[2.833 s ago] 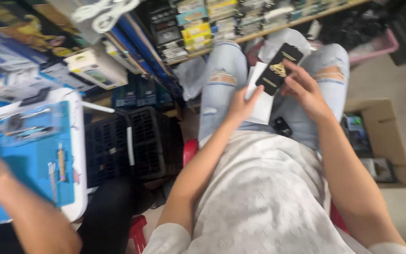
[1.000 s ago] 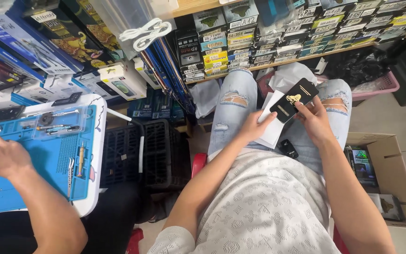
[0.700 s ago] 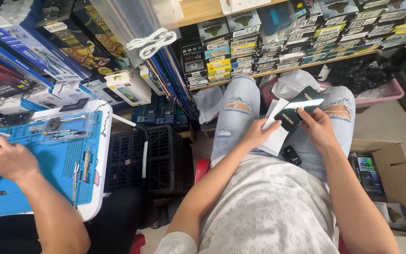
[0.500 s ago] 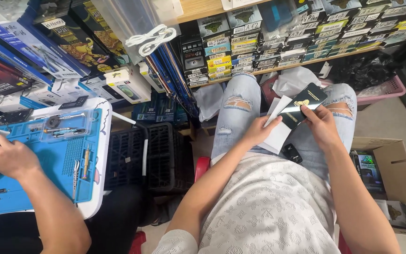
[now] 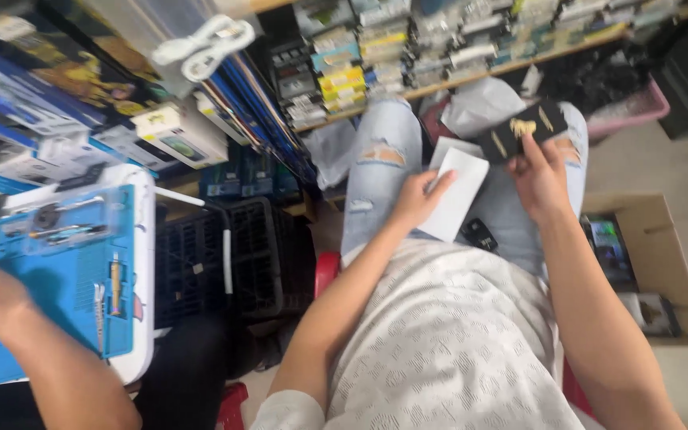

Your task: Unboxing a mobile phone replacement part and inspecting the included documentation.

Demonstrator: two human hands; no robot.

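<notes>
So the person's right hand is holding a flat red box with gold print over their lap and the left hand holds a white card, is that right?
Not quite: in the head view the flat box with gold print in the right hand is black, not red. The left hand does hold the white card over the lap.

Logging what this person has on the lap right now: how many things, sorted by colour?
White: 1, the flat white rectangular card in the left hand.
Black: 2, the black packet with gold print in the right hand, and the small black device on the jeans.
Total: 3.
</notes>
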